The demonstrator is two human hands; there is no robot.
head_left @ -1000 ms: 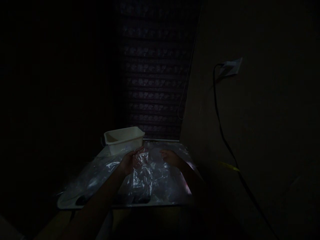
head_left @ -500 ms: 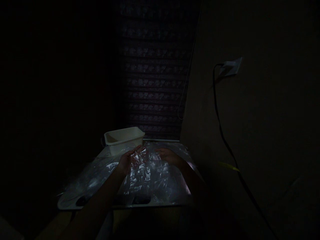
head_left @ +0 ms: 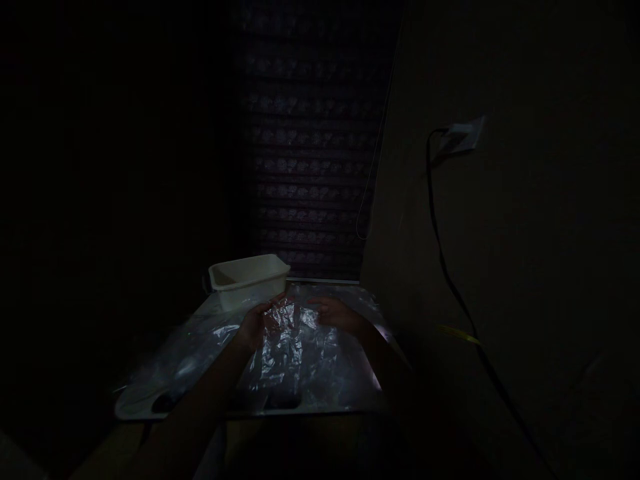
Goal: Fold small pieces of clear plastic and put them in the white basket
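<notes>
The scene is very dark. Crinkled clear plastic film (head_left: 286,343) hangs between my hands over a small white table (head_left: 131,404), catching the light. On its left edge, my left hand (head_left: 251,327) is closed, fingers partly covered by the film. My right hand (head_left: 337,312) pinches the upper right part of it, its fingers pointing left. Whether the film is a bag or a loose sheet I cannot tell. More clear plastic (head_left: 193,360) lies spread across the tabletop under my forearms.
A white plastic tub (head_left: 253,288) stands at the table's back left, just beyond my left hand. Behind the table hangs a patterned blind (head_left: 310,167). On the right wall, a black cable (head_left: 445,267) with a yellow tag (head_left: 457,333) runs down from an outlet (head_left: 463,135).
My left hand's fingers have drawn in slightly around the film, and the film between the hands has shifted a little. My right hand has barely moved. The picture is a bit darker.
</notes>
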